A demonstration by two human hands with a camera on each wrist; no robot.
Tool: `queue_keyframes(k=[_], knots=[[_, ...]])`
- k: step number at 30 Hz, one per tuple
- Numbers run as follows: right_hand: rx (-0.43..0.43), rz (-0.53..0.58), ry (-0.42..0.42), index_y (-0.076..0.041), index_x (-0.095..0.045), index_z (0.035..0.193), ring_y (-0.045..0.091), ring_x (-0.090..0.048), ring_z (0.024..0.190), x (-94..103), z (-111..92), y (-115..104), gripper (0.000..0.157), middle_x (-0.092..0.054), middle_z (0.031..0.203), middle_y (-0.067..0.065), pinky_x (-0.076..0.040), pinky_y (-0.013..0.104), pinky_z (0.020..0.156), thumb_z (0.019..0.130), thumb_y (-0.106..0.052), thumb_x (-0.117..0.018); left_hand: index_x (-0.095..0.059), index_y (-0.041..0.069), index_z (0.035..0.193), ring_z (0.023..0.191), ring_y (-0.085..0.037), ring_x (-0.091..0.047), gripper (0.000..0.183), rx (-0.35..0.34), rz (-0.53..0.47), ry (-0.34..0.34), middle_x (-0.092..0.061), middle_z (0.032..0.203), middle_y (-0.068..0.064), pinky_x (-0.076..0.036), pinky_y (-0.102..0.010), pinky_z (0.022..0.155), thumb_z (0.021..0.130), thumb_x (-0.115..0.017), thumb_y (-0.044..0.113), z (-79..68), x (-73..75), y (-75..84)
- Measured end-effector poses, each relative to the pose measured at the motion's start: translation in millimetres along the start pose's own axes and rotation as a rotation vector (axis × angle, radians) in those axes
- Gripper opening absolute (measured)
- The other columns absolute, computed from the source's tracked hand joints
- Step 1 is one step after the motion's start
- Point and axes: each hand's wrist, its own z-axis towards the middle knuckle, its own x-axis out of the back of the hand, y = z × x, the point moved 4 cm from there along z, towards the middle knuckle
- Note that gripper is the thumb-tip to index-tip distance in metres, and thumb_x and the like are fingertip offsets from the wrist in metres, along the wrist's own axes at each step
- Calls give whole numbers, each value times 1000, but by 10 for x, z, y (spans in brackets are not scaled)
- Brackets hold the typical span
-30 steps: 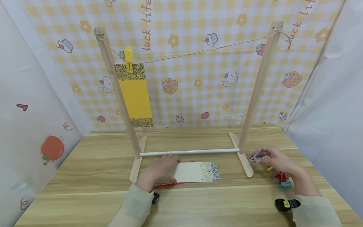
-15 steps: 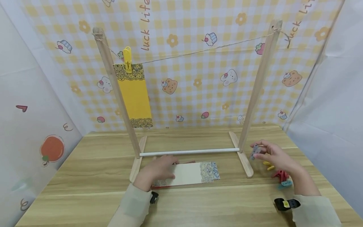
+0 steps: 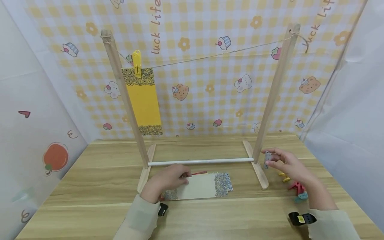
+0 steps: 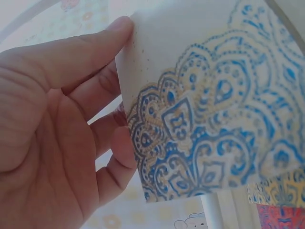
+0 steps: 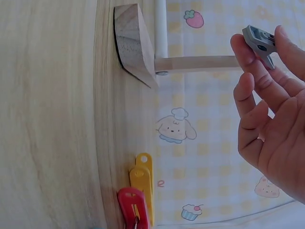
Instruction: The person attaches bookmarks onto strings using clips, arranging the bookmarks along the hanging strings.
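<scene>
Near the front of the wooden stand, my left hand (image 3: 166, 181) pinches a white card (image 3: 200, 187) by its edge. In the left wrist view, the thumb lies over the card's face, the fingers are behind it, and a blue lace pattern (image 4: 190, 138) covers its end. Beneath it, a yellow-patterned card (image 4: 276, 191) and a red one (image 4: 281, 217) peek out. My right hand (image 3: 289, 165) holds a grey clothespin (image 3: 267, 160) between thumb and fingertips, beside the stand's right post. A yellow card (image 3: 145, 106) hangs from the twine by a yellow clothespin (image 3: 137, 63).
Twine (image 3: 222, 52) runs between the stand's left post (image 3: 124, 93) and right post (image 3: 276, 93). A white bar (image 3: 201, 162) joins them low down. Below my right hand lie yellow (image 3: 284, 176), red (image 3: 298, 187) and teal (image 3: 301, 196) clothespins. A patterned cloth hangs behind.
My left hand has shifted the white card slightly toward the front, baring a red edge behind it. My right hand has turned the grey clothespin more upright.
</scene>
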Motion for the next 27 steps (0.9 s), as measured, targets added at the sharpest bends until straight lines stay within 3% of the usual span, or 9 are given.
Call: queue_keyframes(k=[6,14,23,27], knots=[[11,-33,22,-9,-53,140,1,-56,93,-31,19,-42,42,-67,105,9,-45,25,71,101,-23,-59,-70,10,96,86,-11,-62,5,-44,-25,7,-71,97,0,-52,-33,79,93,-67,7,-16,25,25],[53,21,27,-9,-53,139,10,-52,78,-94,40,-125,43,-63,94,8,-34,31,51,99,-20,-62,-70,7,96,92,-17,-69,5,-83,-84,14,-73,98,-5,-54,-32,77,93,-66,4,-38,75,61],[98,16,18,-13,-57,135,10,-53,70,-215,78,-266,39,-65,89,4,-38,26,48,97,-19,-65,-69,7,95,93,-18,-71,5,-111,-110,5,-74,96,-3,-54,-27,75,93,-66,4,-45,95,107],[108,19,20,-15,-57,134,11,-55,76,-245,85,-328,39,-63,89,2,-39,26,51,97,-20,-65,-69,7,96,94,-17,-71,5,-114,-111,9,-74,96,-2,-54,-28,76,94,-65,5,-66,115,126]])
